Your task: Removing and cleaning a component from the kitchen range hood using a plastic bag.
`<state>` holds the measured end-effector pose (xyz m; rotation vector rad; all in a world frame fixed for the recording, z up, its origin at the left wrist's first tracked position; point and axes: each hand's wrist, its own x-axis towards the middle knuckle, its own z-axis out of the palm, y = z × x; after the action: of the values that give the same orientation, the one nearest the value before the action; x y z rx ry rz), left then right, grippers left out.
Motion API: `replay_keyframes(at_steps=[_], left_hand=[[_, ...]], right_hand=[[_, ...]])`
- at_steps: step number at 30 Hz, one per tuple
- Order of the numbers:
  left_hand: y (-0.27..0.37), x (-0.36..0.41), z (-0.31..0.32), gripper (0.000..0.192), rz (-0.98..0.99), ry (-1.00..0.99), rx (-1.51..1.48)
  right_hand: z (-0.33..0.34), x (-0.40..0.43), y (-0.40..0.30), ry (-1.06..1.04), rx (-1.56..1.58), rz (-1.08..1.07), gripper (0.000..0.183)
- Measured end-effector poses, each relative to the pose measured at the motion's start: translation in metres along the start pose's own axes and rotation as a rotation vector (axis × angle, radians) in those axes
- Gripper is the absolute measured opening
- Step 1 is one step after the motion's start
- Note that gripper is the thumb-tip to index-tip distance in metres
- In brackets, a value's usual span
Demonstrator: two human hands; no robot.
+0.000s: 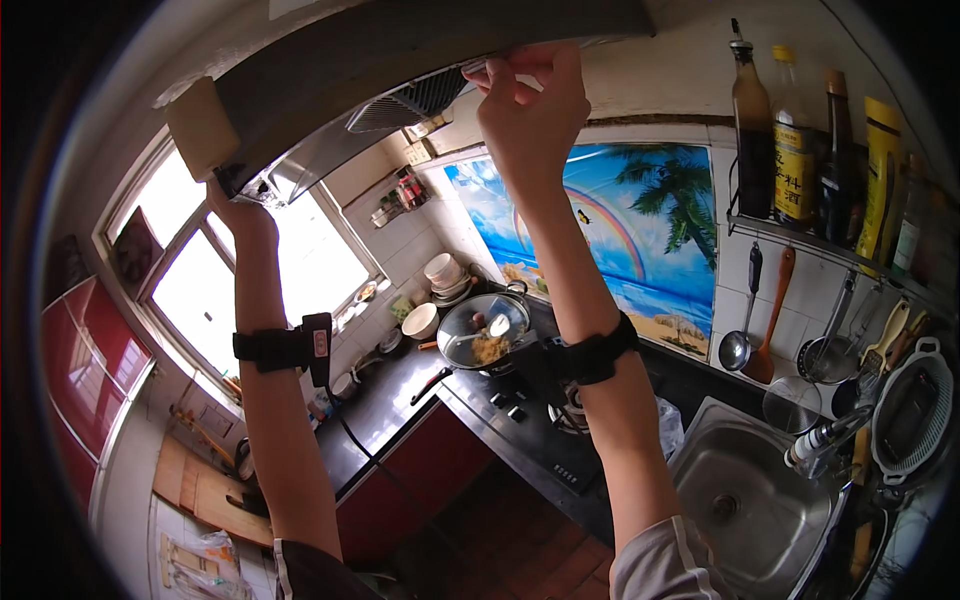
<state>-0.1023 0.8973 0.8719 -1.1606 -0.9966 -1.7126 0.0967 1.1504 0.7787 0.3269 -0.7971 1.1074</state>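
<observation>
A dark range hood (420, 52) spans the top of the view, tilted, with a slotted vent grille (409, 103) on its underside. My right hand (534, 105) is raised to its lower front edge, thumb and fingers bent around the lip. At the hood's left corner is my left hand (251, 214); its fingers are hidden behind the corner and a beige block-like piece (202, 129), so its grip does not show. Below, a wok (516, 300) stands on the gas stove (525, 420) under a glass lid (484, 326), with food visible inside.
A stainless sink (757, 495) lies at right, below hanging ladles (735, 351) and a bottle rack (817, 232). Bowls (420, 321) stand on the counter (375, 435) near a bright window (300, 247). A beach-scene panel (660, 225) covers the wall. Black straps (600, 349) circle both forearms.
</observation>
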Motion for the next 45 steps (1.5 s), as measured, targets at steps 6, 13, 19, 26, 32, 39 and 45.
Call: replay_keyframes(at_steps=[6,13,19,26,32,39,45], left_hand=[[0.036,-0.027,0.031,0.053,-0.032,0.05,0.109],[0.031,-0.022,0.026,0.055,-0.024,0.026,0.084],[0.03,-0.023,0.029,0.052,-0.026,0.049,0.039],[0.036,-0.027,0.036,0.049,-0.023,0.101,0.029],[0.034,-0.027,0.03,0.048,-0.034,0.084,0.083],[0.035,-0.028,0.034,0.048,-0.029,0.106,0.054],[0.033,-0.027,0.032,0.046,-0.028,0.098,0.051]], right_hand=[[-0.009,0.005,0.012,-0.036,0.04,-0.129,0.018],[-0.018,0.012,0.022,-0.059,0.022,-0.09,0.018],[-0.019,0.015,0.021,-0.045,0.055,-0.081,0.017],[-0.02,0.017,0.022,-0.054,0.062,-0.082,0.016],[-0.013,0.01,0.01,-0.022,0.022,-0.076,0.014],[-0.011,0.009,0.011,-0.01,0.044,-0.078,0.015],[-0.008,0.007,0.014,0.014,0.056,-0.091,0.015]])
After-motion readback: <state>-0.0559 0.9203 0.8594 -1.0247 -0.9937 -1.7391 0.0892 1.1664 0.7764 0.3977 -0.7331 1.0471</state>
